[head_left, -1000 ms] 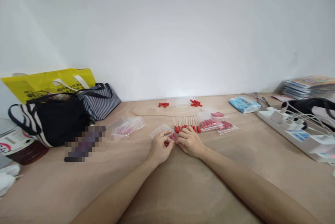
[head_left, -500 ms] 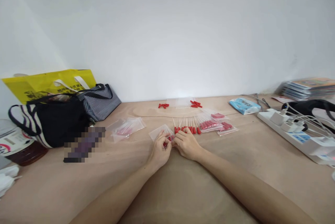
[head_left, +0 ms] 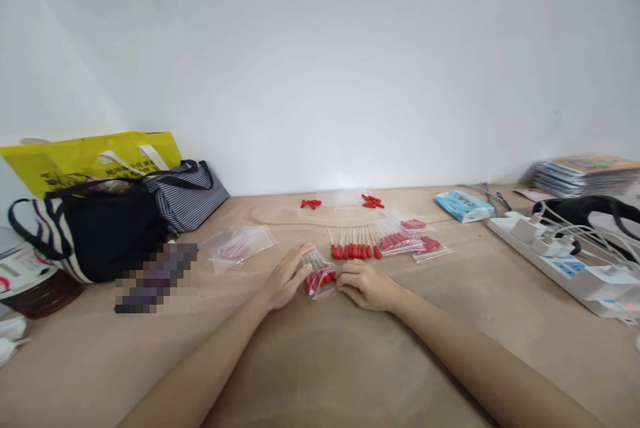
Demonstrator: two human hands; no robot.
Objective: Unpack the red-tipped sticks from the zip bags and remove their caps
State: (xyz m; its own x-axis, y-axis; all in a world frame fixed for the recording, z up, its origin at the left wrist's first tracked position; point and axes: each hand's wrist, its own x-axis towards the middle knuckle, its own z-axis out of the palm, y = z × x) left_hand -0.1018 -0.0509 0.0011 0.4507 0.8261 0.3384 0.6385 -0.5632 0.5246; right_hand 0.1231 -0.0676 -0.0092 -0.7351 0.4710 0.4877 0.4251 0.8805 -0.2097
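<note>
Between my hands a clear plastic bag [head_left: 320, 289] lies on the table, with several red-tipped thin sticks inside it. My left hand [head_left: 289, 276] rests along the bag's left side, fingers stretched out and thumb towards the red tips. At the right edge of the bag, my right hand [head_left: 369, 285] has its fingers bent and closed on the plastic; the thumb is mostly hidden. Just beyond it is a row of loose red-tipped sticks [head_left: 354, 251], red ends facing me. To their right lie filled bags [head_left: 400, 241] of the same red-tipped sticks.
Flat clear bags [head_left: 243, 245] lie to the left. Small red pieces [head_left: 311, 204] and more red pieces [head_left: 373, 202] sit near the wall. A blue packet [head_left: 464, 206] and a white power strip [head_left: 565, 261] with cables are on the right, a black bag [head_left: 115, 235] on the left.
My left hand has moved left and spread its fingers, uncovering the red tips in the bag. My right hand has shifted slightly right and towards me, to the bag's edge.
</note>
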